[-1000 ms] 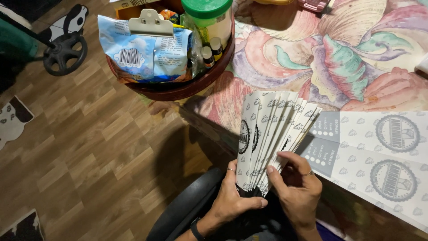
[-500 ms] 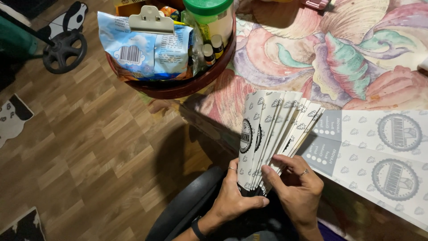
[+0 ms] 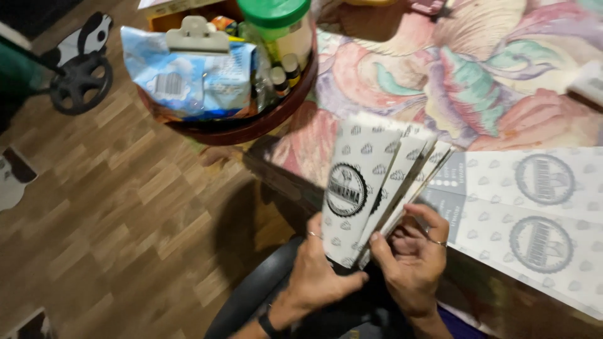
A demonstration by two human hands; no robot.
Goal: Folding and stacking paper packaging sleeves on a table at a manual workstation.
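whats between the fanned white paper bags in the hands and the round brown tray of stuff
In the head view, only bare flower-patterned tablecloth separates the fanned white paper bags from the round brown tray.

The surface [image 3: 502,81] is covered by a cloth with a large floral pattern in pink, teal and cream. A round dark-red tray [image 3: 251,129] sits at its left end, overhanging the edge. Well to the right of the tray, near the surface's front edge, flat white paper bags [image 3: 540,220] with round grey emblems lie spread on the cloth. Far right of the tray, a pale small object [image 3: 589,80] rests at the picture's edge, too cropped to identify. Below and left of the tray lies the wood-plank floor [image 3: 107,207].
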